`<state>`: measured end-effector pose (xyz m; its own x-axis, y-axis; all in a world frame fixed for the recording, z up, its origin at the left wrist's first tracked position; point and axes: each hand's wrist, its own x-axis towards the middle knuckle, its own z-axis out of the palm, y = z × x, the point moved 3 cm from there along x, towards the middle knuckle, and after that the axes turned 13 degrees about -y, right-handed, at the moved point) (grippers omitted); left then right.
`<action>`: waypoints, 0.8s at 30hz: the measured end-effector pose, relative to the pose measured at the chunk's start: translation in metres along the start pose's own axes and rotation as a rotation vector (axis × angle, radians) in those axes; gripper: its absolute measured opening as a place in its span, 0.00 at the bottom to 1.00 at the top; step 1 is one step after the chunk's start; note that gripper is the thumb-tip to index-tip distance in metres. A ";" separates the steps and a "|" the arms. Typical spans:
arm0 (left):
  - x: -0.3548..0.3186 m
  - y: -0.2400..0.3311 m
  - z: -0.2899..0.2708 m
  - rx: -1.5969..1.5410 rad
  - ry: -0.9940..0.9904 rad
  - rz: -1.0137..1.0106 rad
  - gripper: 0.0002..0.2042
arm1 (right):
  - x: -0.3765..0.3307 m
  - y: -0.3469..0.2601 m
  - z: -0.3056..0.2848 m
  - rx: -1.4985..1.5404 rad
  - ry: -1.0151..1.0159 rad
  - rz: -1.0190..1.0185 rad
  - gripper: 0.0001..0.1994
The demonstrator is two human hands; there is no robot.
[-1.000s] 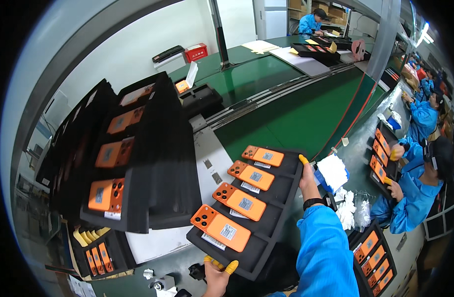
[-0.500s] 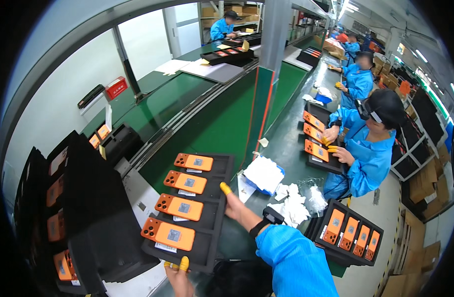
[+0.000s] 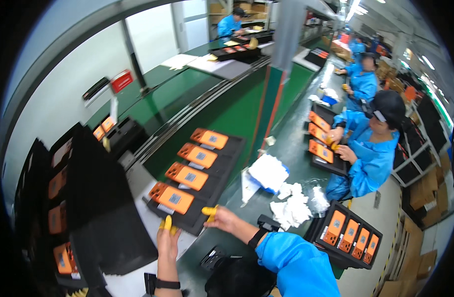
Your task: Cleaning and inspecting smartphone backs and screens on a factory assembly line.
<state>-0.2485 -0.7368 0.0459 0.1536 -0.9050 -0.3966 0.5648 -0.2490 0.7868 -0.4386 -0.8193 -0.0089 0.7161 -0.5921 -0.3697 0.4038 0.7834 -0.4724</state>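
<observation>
In front of me a black tray [image 3: 222, 171] slants across the green conveyor's near edge, with several orange phones [image 3: 188, 176] in a row, camera ends to the left. Each phone has a square code label on its back. My left hand [image 3: 167, 240] grips the tray's near edge, its yellow-capped thumb on top and its other fingers partly hidden below. At the tray's near right corner, my right hand [image 3: 221, 219] pinches the rim with yellow-capped fingers.
Stacked black trays with orange phones stand at left [image 3: 103, 213] and lower right [image 3: 345, 232]. White wipes [image 3: 267, 172], crumpled wipes [image 3: 292, 208] and a metal post [image 3: 281, 54] lie beyond my right hand. A co-worker [image 3: 370, 143] handles another phone tray at right.
The tray has moved away from me and slightly right, over the conveyor. My right hand has slid from its right side to the near corner; my left hand has moved forward with it.
</observation>
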 end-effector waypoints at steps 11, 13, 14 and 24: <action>-0.198 -0.023 0.010 0.314 -0.021 -0.190 0.19 | 0.080 -0.036 -0.028 0.074 0.261 -0.081 0.12; -0.226 -0.029 0.020 0.180 -0.083 -0.173 0.23 | 0.101 -0.048 -0.037 0.070 0.263 -0.117 0.11; -0.232 -0.029 0.017 0.171 -0.065 -0.163 0.23 | 0.103 -0.055 -0.031 0.110 0.264 -0.130 0.12; -0.264 -0.027 0.003 0.282 -0.231 -0.127 0.20 | 0.053 -0.084 -0.006 -0.165 0.241 -0.117 0.14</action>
<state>-0.3065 -0.4924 0.1308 -0.1076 -0.9068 -0.4075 0.3177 -0.4198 0.8502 -0.4382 -0.9178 0.0066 0.5065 -0.7197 -0.4749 0.3637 0.6777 -0.6391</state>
